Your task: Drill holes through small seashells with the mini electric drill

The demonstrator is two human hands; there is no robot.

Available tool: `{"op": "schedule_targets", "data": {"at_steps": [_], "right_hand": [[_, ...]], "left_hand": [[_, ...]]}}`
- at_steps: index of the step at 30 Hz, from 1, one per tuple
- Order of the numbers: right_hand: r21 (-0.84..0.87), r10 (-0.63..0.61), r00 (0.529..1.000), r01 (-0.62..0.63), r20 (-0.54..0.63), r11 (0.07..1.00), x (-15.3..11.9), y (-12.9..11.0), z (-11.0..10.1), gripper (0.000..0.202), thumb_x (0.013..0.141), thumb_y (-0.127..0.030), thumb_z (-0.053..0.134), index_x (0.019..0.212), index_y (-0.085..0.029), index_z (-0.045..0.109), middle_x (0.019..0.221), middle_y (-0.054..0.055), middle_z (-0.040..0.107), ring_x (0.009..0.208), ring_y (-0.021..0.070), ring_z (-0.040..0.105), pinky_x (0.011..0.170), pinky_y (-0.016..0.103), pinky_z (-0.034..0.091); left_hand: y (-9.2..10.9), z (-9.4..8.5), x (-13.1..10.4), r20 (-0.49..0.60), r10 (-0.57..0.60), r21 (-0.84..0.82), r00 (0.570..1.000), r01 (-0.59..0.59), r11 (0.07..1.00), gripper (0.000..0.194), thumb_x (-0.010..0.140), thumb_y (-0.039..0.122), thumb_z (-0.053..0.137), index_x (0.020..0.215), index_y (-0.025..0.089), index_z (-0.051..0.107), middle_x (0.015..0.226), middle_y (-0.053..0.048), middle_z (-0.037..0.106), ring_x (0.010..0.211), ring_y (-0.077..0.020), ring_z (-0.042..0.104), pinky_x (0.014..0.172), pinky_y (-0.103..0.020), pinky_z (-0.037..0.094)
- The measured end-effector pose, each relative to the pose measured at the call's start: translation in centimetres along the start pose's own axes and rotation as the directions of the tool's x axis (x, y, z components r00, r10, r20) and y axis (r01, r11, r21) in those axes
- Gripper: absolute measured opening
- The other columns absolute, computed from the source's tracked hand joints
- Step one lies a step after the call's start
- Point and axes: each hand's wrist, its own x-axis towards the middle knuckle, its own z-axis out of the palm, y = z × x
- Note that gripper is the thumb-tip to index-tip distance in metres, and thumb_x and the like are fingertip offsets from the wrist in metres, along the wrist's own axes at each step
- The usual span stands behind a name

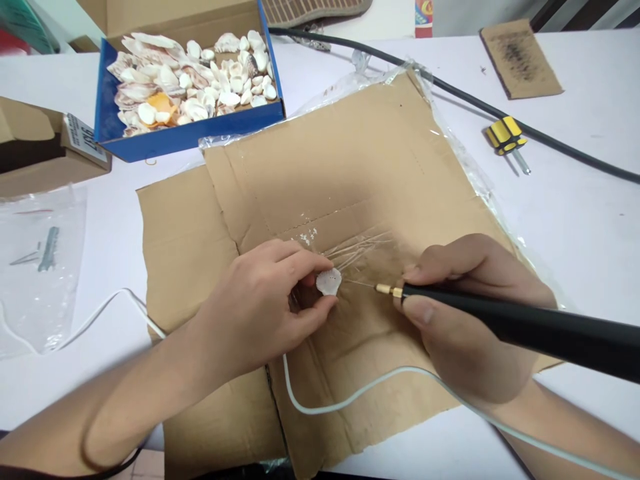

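My left hand (280,300) pinches a small whitish shell (329,282) between thumb and fingers, just above the cardboard. Tiny dark specks mark the shell's face. In my right hand (465,313) is a black pen-like rotary tool (505,317), held between thumb and fingers. It has a brass collet and a very thin bit at its tip. That bit points left toward the shell; whether it touches cannot be made out. Pale scratch-like lines (355,247) and white crumbs (307,236) lie on the cardboard sheet (310,167) behind the shell.
A blue box (190,137) of several shells stands at the back left, beside a brown carton (55,163). A yellow-black screwdriver (506,137), a thick black cable (480,102) and a cardboard scrap (540,73) lie at right. A white cord (350,402) crosses the front.
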Motion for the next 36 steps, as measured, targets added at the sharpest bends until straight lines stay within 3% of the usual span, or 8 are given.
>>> {"op": "schedule_targets", "data": {"at_steps": [6, 12, 24, 36], "right_hand": [[-0.149, 0.015, 0.999, -0.01, 0.029, 0.989, 0.4, -0.7, 1.2, 0.02, 0.075, -0.011, 0.077, 0.077, -0.028, 0.067, 0.061, -0.006, 0.061, 0.049, 0.0116, 0.052, 0.044, 0.026, 0.039], [-0.063, 0.062, 0.998, -0.061, 0.013, 0.996, -0.1, 0.0, 0.9, 0.02, 0.077, -0.011, 0.076, 0.083, -0.029, 0.069, 0.068, -0.004, 0.065, 0.051, 0.0137, 0.054, 0.043, 0.028, 0.04], [-0.095, 0.07, 0.998, -0.07, 0.005, 0.993, 0.4, -0.4, 1.4, 0.023, 0.075, -0.009, 0.076, 0.076, -0.03, 0.066, 0.066, -0.004, 0.066, 0.051, 0.0149, 0.056, 0.043, 0.03, 0.041], [-0.121, 0.078, 0.995, -0.071, 0.059, 0.99, 0.8, -0.8, 1.4, 0.022, 0.081, -0.018, 0.083, 0.075, -0.028, 0.064, 0.062, -0.004, 0.066, 0.048, 0.0146, 0.056, 0.04, 0.028, 0.042]], "left_hand": [[0.2, -0.1, 0.0, 0.017, -0.03, 0.008, 0.999, 0.03, 1.0, 0.015, 0.086, 0.018, 0.082, 0.1, 0.018, 0.081, 0.08, 0.002, 0.078, 0.066, -0.0139, 0.068, 0.061, -0.026, 0.05], [0.5, -0.1, 0.2, 0.035, -0.049, 0.007, 0.998, 0.049, 0.999, 0.005, 0.083, 0.02, 0.081, 0.084, 0.019, 0.076, 0.074, 0.002, 0.076, 0.063, -0.0132, 0.068, 0.06, -0.027, 0.049], [0.8, 0.0, 0.1, 0.043, -0.08, -0.005, 0.996, 0.08, 0.997, 0.006, 0.084, 0.019, 0.075, 0.08, 0.021, 0.071, 0.073, 0.003, 0.074, 0.059, -0.0125, 0.064, 0.059, -0.027, 0.049], [0.9, -0.1, 0.3, 0.055, -0.09, -0.011, 0.994, 0.091, 0.996, 0.009, 0.084, 0.018, 0.075, 0.078, 0.022, 0.069, 0.072, 0.003, 0.074, 0.057, -0.012, 0.063, 0.06, -0.027, 0.049]]}}
